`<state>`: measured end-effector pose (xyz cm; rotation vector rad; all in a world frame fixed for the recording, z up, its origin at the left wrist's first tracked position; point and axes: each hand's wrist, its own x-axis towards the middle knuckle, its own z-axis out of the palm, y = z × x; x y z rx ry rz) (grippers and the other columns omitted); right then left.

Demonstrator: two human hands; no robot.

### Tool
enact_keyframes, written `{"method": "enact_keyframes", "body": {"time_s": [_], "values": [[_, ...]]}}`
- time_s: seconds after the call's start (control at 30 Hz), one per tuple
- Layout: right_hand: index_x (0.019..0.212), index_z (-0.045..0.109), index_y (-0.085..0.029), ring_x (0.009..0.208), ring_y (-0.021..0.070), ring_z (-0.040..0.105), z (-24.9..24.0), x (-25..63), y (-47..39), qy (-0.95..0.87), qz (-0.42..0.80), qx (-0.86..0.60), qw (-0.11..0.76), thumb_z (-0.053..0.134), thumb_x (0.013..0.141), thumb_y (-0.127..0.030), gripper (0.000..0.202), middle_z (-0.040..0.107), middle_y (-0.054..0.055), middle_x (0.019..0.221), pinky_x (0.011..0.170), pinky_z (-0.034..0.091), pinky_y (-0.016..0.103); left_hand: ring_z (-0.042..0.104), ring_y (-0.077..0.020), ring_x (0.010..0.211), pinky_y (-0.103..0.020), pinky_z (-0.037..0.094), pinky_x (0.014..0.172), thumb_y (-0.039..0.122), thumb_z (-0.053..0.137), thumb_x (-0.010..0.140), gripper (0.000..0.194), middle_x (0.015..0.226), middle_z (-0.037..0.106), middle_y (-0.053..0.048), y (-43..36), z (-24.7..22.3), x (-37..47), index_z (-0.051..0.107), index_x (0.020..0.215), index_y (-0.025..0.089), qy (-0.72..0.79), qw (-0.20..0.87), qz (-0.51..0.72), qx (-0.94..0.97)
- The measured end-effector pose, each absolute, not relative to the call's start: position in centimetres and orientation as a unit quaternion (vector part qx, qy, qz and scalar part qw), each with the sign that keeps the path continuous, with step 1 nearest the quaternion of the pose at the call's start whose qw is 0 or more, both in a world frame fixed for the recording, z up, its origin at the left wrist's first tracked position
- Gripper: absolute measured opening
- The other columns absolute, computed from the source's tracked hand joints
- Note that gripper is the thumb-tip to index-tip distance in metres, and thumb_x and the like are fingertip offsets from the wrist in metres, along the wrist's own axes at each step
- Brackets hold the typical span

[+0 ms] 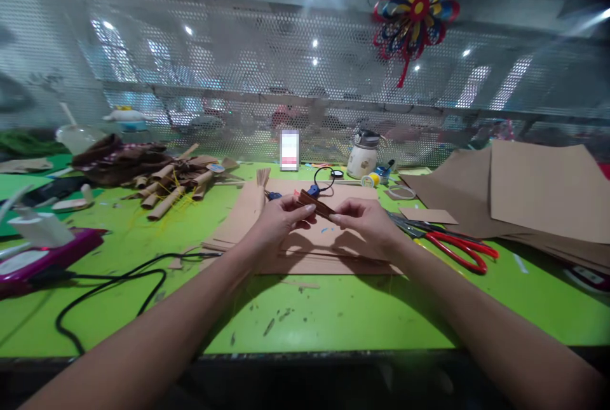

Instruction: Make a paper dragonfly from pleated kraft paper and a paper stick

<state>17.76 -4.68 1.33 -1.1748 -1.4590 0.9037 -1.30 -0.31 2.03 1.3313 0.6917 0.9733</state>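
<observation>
A small, dark brown folded strip (316,204) is held between my two hands, tilted down to the right. My left hand (284,216) pinches its left part between thumb and fingers. At the strip's right end, the thumb and fingers of my right hand (361,218) are closed on it. Both hands are above a stack of light brown paper sheets (328,265). Just behind the strip lies a blue object (313,190) with a looped black cord; its kind is partly hidden. A fringed brown paper piece (262,184) is left of it.
Red-handled scissors (464,250) lie right of the sheets, near large brown sheets (543,191). Rolled brown tubes (166,202) are piled at the left. A purple power strip (57,260) and black cable (114,280) are front left. A phone (289,150) and white jar (363,157) stand behind.
</observation>
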Motion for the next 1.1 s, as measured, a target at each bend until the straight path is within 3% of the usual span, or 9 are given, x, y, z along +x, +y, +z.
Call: {"method": "enact_keyframes", "body": {"time_s": [0.17, 0.3, 0.37, 0.47, 0.63, 0.83, 1.1], "values": [[0.076, 0.063, -0.015, 0.061, 0.0127, 0.055, 1.5, 18.3, -4.6, -0.618, 0.36, -0.461, 0.526, 0.067, 0.072, -0.031, 0.016, 0.061, 0.002, 0.066, 0.063, 0.045, 0.03, 0.063, -0.0161, 0.071, -0.029, 0.047, 0.067, 0.015, 0.071, 0.067, 0.023, 0.073, 0.067, -0.008, -0.3, 1.7, -1.3, 0.064, 0.089, 0.011, 0.277, 0.659, 0.397, 0.576], [0.079, 0.064, -0.017, 0.07, 0.0145, 0.054, 1.7, 18.4, -4.9, -0.716, 0.159, -0.46, 0.5, 0.061, 0.078, -0.023, 0.007, 0.06, 0.004, 0.075, 0.066, 0.044, 0.03, 0.065, -0.02, 0.078, -0.032, 0.049, 0.073, 0.005, 0.062, 0.066, 0.033, 0.079, 0.069, -0.011, -0.9, 2.3, -1.4, 0.061, 0.099, 0.01, 0.226, 0.722, 0.373, 0.537], [0.081, 0.064, -0.018, 0.074, 0.0156, 0.054, 1.7, 18.4, -5.1, -0.759, 0.062, -0.446, 0.471, 0.057, 0.081, -0.021, 0.007, 0.059, 0.005, 0.081, 0.069, 0.044, 0.03, 0.065, -0.0217, 0.083, -0.033, 0.049, 0.076, 0.009, 0.058, 0.071, 0.03, 0.081, 0.069, -0.012, -1.1, 2.7, -1.5, 0.06, 0.1, 0.01, 0.206, 0.738, 0.374, 0.522], [0.086, 0.064, -0.021, 0.082, 0.0177, 0.054, 1.8, 18.3, -5.1, -0.786, 0.012, -0.425, 0.448, 0.053, 0.084, -0.021, 0.011, 0.059, 0.007, 0.088, 0.074, 0.044, 0.032, 0.066, -0.0213, 0.079, -0.033, 0.05, 0.074, 0.025, 0.056, 0.08, 0.021, 0.078, 0.069, -0.012, -1.1, 2.7, -1.5, 0.061, 0.092, 0.009, 0.22, 0.734, 0.382, 0.516], [0.089, 0.065, -0.021, 0.08, 0.0181, 0.054, 1.8, 18.1, -5.2, -0.786, 0.036, -0.422, 0.451, 0.054, 0.085, -0.025, 0.012, 0.059, 0.007, 0.089, 0.072, 0.045, 0.032, 0.066, -0.0188, 0.078, -0.032, 0.049, 0.076, 0.03, 0.063, 0.078, 0.022, 0.079, 0.069, -0.012, -0.8, 2.2, -1.2, 0.062, 0.088, 0.011, 0.239, 0.708, 0.392, 0.537], [0.084, 0.068, -0.02, 0.071, 0.0159, 0.056, 1.9, 18.1, -5.2, -0.736, 0.141, -0.435, 0.499, 0.06, 0.081, -0.03, 0.013, 0.062, 0.005, 0.079, 0.066, 0.046, 0.031, 0.065, -0.0196, 0.077, -0.032, 0.05, 0.073, 0.039, 0.057, 0.082, 0.03, 0.079, 0.069, -0.013, -1.1, 2.3, -1.2, 0.065, 0.088, 0.01, 0.248, 0.704, 0.365, 0.556], [0.079, 0.069, -0.016, 0.062, 0.0128, 0.054, 1.5, 18.3, -4.6, -0.641, 0.331, -0.431, 0.542, 0.065, 0.075, -0.035, 0.02, 0.061, 0.003, 0.068, 0.063, 0.048, 0.031, 0.066, -0.0192, 0.076, -0.033, 0.051, 0.075, 0.028, 0.063, 0.079, 0.016, 0.078, 0.07, -0.012, -0.4, 1.4, -1.0, 0.063, 0.082, 0.012, 0.244, 0.699, 0.393, 0.545]]}}
